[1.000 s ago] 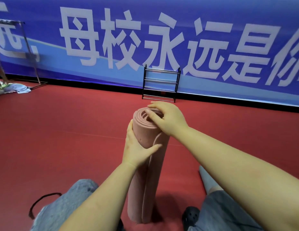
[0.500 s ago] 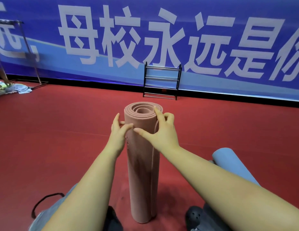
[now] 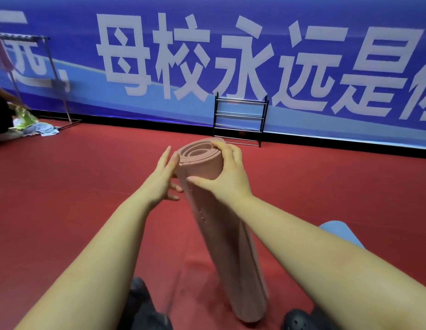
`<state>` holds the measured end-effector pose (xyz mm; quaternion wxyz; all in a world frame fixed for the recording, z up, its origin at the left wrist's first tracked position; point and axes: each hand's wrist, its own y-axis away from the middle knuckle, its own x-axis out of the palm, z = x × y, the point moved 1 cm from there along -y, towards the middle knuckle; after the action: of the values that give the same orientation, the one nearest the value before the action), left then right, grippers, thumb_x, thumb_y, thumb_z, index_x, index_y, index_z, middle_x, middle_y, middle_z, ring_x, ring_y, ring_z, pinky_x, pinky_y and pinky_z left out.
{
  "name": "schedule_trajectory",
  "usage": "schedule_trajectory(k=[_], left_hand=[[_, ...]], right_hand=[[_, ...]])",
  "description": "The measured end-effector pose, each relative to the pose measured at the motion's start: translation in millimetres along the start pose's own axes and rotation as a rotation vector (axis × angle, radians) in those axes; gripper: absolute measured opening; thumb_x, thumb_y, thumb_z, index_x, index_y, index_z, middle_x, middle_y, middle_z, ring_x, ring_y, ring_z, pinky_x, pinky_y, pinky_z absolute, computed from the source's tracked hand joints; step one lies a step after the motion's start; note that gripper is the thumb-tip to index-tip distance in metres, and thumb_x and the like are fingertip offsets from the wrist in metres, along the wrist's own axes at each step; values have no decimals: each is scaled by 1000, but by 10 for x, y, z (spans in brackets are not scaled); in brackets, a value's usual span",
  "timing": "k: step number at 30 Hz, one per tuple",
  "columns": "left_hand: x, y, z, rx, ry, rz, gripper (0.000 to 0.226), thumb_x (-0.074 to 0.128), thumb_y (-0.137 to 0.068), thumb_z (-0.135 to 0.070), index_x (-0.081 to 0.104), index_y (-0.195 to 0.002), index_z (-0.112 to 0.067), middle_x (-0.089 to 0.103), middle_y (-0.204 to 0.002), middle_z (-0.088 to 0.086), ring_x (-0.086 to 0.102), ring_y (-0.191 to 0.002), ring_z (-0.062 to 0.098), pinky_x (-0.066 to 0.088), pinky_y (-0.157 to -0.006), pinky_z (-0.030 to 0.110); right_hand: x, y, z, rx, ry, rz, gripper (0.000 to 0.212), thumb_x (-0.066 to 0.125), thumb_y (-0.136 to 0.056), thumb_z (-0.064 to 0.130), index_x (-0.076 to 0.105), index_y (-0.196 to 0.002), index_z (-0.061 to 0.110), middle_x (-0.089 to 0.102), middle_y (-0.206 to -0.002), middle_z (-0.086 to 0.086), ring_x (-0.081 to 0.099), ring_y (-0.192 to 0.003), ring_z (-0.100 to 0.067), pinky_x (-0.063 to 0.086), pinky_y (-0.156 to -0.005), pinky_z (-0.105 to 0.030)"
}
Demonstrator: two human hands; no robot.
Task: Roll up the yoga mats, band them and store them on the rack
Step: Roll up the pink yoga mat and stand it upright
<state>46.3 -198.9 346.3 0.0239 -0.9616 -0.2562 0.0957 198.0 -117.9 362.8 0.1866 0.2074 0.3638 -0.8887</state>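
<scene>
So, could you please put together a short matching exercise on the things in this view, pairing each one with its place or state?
Column one:
1. pink mat
2. blue mat
3. rack
4. right hand

Column two:
A. stands against the banner wall, shelves bare
B. rolled, standing on end on the red floor, tilted
C. grips the top of the pink roll
D. lies on the floor, mostly hidden behind the right forearm

Pairs: 1-B, 2-D, 3-A, 4-C
</scene>
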Motion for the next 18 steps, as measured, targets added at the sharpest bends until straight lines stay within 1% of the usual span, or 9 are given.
schedule_trajectory(k=[2,4,6,7,9,11,15,16,18], left_hand=[[-110,-73,-61,-36,-48,50,87,32,-61,-91,35,-133,-42,56,-115,7,60,-69,21,56,-70,42],[-216,-145,-66,-95,-78,107,75,30,-69,-87,51,-119,-35,63,-107,10,63,-74,23,55,-74,42],[-341,-214,21,-133,-141,128,66,45,-70,-80,62,-108,-29,66,-101,6,62,-80,21,55,-72,37],[-410,-240,108,-158,-175,127,67,55,-68,-77,64,-107,-23,65,-99,6,61,-81,21,56,-71,34],[-528,-271,379,-252,-196,135,69,68,-67,-64,66,-107,-8,63,-94,9,60,-78,21,57,-73,33],[-618,-272,740,-343,-160,148,66,71,-68,-55,65,-106,-1,59,-89,10,58,-74,20,57,-76,34],[-890,-252,1510,-461,-41,116,28,72,-78,-36,62,-95,-16,57,-92,6,52,-73,18,53,-81,37],[-987,-236,1692,-509,9,97,24,70,-82,-33,63,-97,-16,56,-92,6,51,-71,18,52,-82,37],[-1195,-189,2064,-616,84,71,27,63,-88,-31,64,-106,-11,57,-95,7,52,-67,18,52,-77,33]], right_hand=[[48,-115,39,-37,43,52,81,86,-58,42,46,-128,37,34,-132,5,46,-119,-12,41,-101,-30],[149,-208,36,-60,121,131,82,85,-59,45,46,-131,37,32,-135,3,44,-123,-15,39,-102,-29],[321,-247,-4,-77,200,213,84,83,-58,48,45,-133,38,31,-138,1,43,-125,-19,39,-104,-32],[434,-241,-38,-83,227,258,85,82,-58,49,45,-134,38,31,-139,0,43,-126,-21,39,-104,-35],[688,-188,-138,-86,271,371,86,82,-58,50,45,-135,37,29,-141,-1,41,-127,-24,39,-104,-36],[978,-85,-283,-70,301,478,87,82,-60,49,43,-136,34,26,-144,-2,39,-129,-25,38,-105,-34],[1711,108,-506,-50,280,616,88,83,-62,45,42,-139,30,23,-149,-5,29,-137,-26,31,-110,-37],[1918,137,-536,-58,274,648,88,83,-62,44,41,-139,29,23,-150,-6,26,-138,-26,28,-112,-37],[2329,196,-573,-81,293,744,88,83,-63,44,41,-139,28,21,-152,-8,21,-140,-26,25,-113,-36]])
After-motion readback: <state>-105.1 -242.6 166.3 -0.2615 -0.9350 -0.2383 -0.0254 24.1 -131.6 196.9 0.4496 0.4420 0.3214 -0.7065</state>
